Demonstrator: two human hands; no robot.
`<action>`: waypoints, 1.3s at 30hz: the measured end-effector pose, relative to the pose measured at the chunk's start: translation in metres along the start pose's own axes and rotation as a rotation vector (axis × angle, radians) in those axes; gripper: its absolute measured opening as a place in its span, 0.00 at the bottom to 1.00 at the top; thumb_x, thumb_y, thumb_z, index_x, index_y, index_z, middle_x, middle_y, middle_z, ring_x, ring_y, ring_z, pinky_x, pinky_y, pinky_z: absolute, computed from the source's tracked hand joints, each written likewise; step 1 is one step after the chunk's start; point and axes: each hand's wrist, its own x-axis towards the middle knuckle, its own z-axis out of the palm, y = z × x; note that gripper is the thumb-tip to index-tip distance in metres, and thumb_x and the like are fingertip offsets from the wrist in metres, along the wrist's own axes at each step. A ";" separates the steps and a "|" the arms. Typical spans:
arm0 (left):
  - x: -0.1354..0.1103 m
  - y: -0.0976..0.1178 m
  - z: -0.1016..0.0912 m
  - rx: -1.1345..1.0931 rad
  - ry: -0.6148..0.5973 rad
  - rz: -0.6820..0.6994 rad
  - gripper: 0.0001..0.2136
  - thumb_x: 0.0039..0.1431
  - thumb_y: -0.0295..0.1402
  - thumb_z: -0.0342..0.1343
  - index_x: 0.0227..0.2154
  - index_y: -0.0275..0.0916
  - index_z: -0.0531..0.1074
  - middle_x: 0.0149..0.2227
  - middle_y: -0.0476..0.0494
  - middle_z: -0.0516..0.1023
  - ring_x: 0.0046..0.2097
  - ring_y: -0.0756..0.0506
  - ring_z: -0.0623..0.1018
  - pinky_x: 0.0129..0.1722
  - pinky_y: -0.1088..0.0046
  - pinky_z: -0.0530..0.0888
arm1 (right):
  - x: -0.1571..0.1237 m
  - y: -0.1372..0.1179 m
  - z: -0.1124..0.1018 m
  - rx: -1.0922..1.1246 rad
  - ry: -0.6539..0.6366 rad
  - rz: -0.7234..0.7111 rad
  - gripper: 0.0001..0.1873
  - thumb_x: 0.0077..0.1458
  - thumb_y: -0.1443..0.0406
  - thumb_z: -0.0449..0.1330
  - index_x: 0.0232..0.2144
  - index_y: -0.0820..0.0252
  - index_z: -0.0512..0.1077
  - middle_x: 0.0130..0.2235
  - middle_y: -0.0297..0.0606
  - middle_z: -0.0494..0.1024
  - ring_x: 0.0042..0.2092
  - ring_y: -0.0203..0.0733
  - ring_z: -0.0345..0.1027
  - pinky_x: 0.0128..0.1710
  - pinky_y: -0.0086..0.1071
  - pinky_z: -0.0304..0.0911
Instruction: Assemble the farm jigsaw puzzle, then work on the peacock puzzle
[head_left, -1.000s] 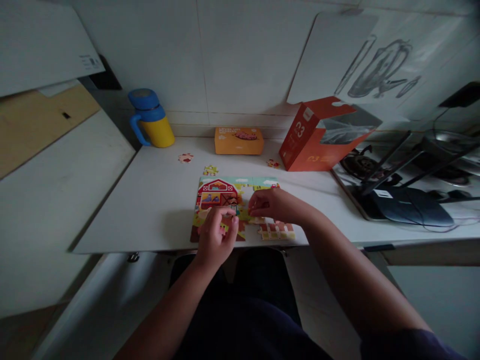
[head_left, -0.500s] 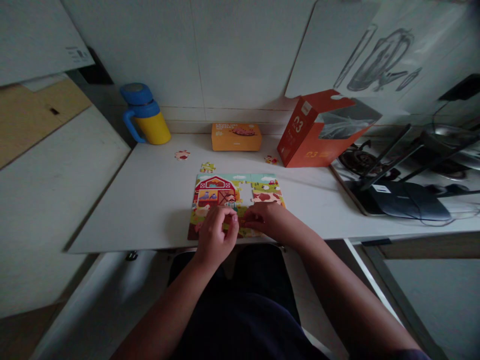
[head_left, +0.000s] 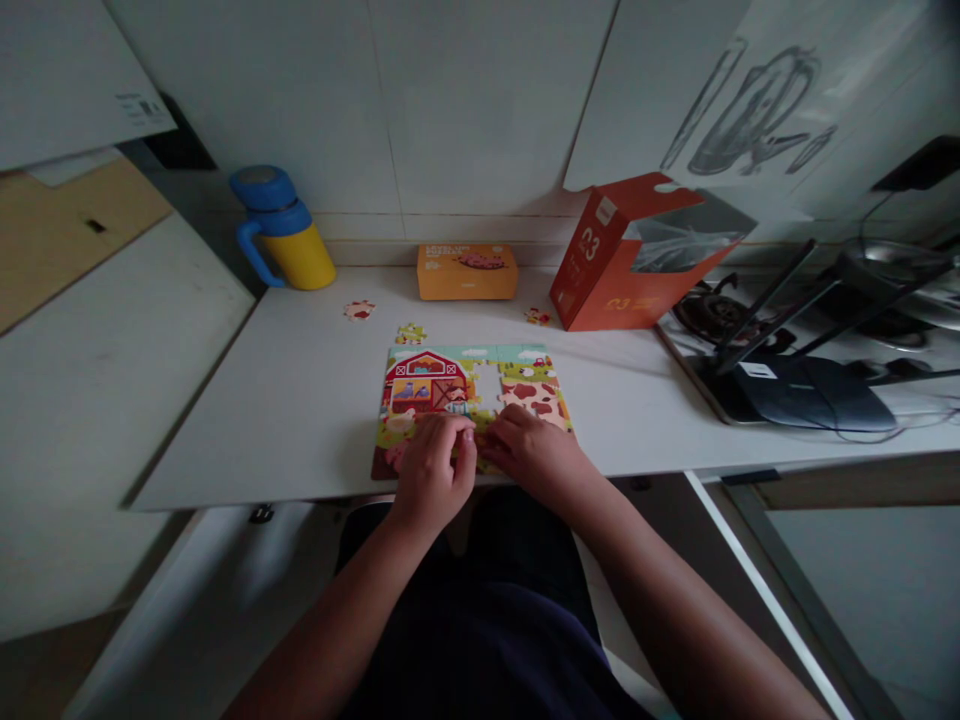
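Note:
A farm jigsaw puzzle (head_left: 465, 385) with a red barn and a spotted cow lies on the white table (head_left: 315, 400) near its front edge. My left hand (head_left: 431, 470) rests on the puzzle's lower middle, fingers curled and pressing down. My right hand (head_left: 529, 450) lies beside it on the lower right part, fingertips touching the pieces. The two hands almost meet. A white gap shows in the puzzle's upper middle. Whether either hand grips a piece is hidden.
Loose puzzle pieces (head_left: 359, 309) (head_left: 411, 334) (head_left: 537, 317) lie behind the puzzle. A blue and yellow bottle (head_left: 281, 230), a small orange box (head_left: 466, 271) and a tilted orange carton (head_left: 630, 255) stand at the wall. A stove with black gear (head_left: 810, 390) fills the right.
My right hand slid down from the puzzle's middle right to its lower edge, uncovering the cow section. The fence section at the lower right is now under my right hand. My left hand barely moved.

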 end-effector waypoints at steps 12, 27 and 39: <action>-0.001 0.005 0.002 0.069 -0.307 0.237 0.06 0.71 0.31 0.57 0.46 0.40 0.76 0.49 0.40 0.83 0.53 0.39 0.80 0.57 0.53 0.75 | -0.030 0.044 0.004 0.129 0.342 0.064 0.11 0.72 0.60 0.57 0.42 0.54 0.79 0.44 0.43 0.82 0.39 0.44 0.78 0.38 0.34 0.70; -0.003 0.005 0.007 0.154 -0.374 0.333 0.12 0.73 0.35 0.57 0.54 0.40 0.78 0.57 0.41 0.82 0.58 0.38 0.79 0.59 0.54 0.75 | -0.035 0.067 0.027 0.130 0.381 0.057 0.09 0.71 0.60 0.59 0.40 0.54 0.78 0.43 0.40 0.82 0.40 0.42 0.77 0.40 0.33 0.68; -0.002 0.006 0.006 0.174 -0.422 0.314 0.16 0.73 0.38 0.58 0.58 0.38 0.77 0.59 0.38 0.81 0.58 0.36 0.78 0.61 0.51 0.75 | -0.035 0.064 0.028 0.096 0.388 0.084 0.09 0.71 0.60 0.59 0.42 0.55 0.77 0.43 0.40 0.81 0.40 0.43 0.76 0.39 0.33 0.64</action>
